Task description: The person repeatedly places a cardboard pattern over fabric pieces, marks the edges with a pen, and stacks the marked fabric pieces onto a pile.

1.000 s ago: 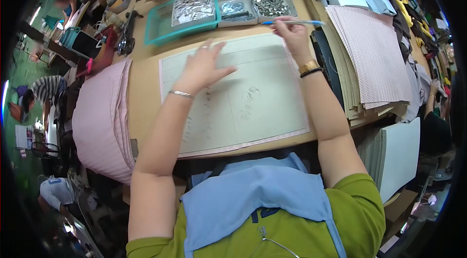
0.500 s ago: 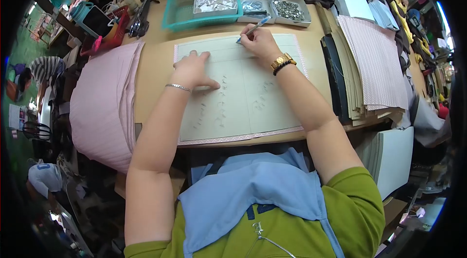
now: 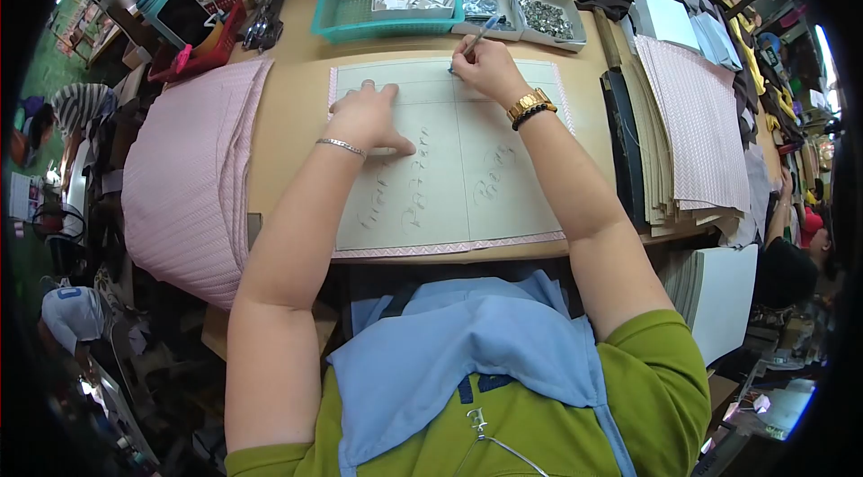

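Left hand [image 3: 364,117]: palm down on the left part of the pale green sheet [image 3: 422,207], fingers pointing away from the body, thumb splayed inward; grip apart, nothing held. Right hand [image 3: 490,71]: wrist angled inward, fingers curled, grip clamped on a blue-and-clear pen [image 3: 484,30] that slants up to the right. Pen tip lies at the sheet's far portion, near the long ruled line; contact with the surface cannot be told. Sheet lies flat on the tabletop [image 3: 292,131], bears handwriting, and has pink patterned material [image 3: 404,251] showing along its edges. Containers, beyond the sheet: 1 teal basket [image 3: 345,25], holding 1 white box [image 3: 409,11] of flat whitish pieces at its right side; then 2 open gray boxes side by side, the middle box [image 3: 493,30] with small bluish, shiny items, the right box [image 3: 564,43] with many small silvery pieces.
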The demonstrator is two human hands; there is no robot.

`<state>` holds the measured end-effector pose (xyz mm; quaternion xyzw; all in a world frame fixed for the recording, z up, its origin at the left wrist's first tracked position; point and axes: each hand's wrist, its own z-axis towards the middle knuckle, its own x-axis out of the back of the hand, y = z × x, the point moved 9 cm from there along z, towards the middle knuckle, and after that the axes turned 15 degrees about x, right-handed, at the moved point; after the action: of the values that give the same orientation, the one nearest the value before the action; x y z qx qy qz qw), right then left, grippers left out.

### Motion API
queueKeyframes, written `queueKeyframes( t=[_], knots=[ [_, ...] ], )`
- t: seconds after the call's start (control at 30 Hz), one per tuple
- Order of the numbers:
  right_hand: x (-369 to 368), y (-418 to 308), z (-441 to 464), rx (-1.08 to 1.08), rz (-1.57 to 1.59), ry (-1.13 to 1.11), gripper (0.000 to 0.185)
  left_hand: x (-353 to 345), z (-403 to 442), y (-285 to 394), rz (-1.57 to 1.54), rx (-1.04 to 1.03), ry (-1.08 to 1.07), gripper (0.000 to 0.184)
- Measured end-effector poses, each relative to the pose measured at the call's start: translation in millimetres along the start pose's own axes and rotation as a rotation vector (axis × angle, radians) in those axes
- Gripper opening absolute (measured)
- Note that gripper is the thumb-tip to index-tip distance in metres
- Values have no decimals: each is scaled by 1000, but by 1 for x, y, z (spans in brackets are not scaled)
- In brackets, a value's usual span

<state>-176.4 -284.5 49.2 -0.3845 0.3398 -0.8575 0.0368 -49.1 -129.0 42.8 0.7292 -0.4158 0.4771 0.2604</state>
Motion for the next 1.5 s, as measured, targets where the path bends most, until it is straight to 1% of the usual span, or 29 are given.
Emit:
queueKeyframes(
  t=[0.13,0.23,0.33,0.43,0.53,0.73,0.83,0.93,1.03,1.1,1.2,1.27,1.3,1.37,1.43,1.5],
  knots=[
    [3,-5,2,3,-43,21,32,-1,2,0,4,-1,-6,110],
    [-1,10,0,-73,42,22,32,-3,4,0,15,-4,-2,110],
    [9,13,-4,-42,76,124,33,-2,3,0,6,-5,-7,111],
    [7,14,-6,-20,66,94,32,-3,4,0,3,-7,-13,110],
    [2,21,-6,-71,8,29,30,-3,5,1,11,-10,-1,110],
    [4,7,-8,-56,30,24,28,-3,5,1,11,-31,32,109],
    [5,5,-5,-12,-3,48,26,-3,5,0,5,-44,62,107],
    [3,5,-8,-63,20,16,24,-5,8,1,1,-59,82,106],
    [0,14,-4,45,-73,13,24,-8,12,-1,15,-69,89,106],
    [3,10,-6,32,-106,49,24,-8,13,0,33,-61,97,106],
    [2,13,-8,48,-52,30,24,-7,9,0,32,-70,75,107],
    [8,0,-12,65,14,66,23,-6,7,-1,38,-67,59,107],
    [12,-24,-18,124,43,121,16,-6,8,-1,38,-66,58,107],
    [-7,-66,-46,157,510,147,7,-8,11,0,52,-72,66,106],
    [-41,-137,-83,220,632,-81,5,-9,15,2,92,-93,65,106],
    [-68,-199,-114,362,637,-303,7,-10,14,1,78,-64,27,107]
  ],
)
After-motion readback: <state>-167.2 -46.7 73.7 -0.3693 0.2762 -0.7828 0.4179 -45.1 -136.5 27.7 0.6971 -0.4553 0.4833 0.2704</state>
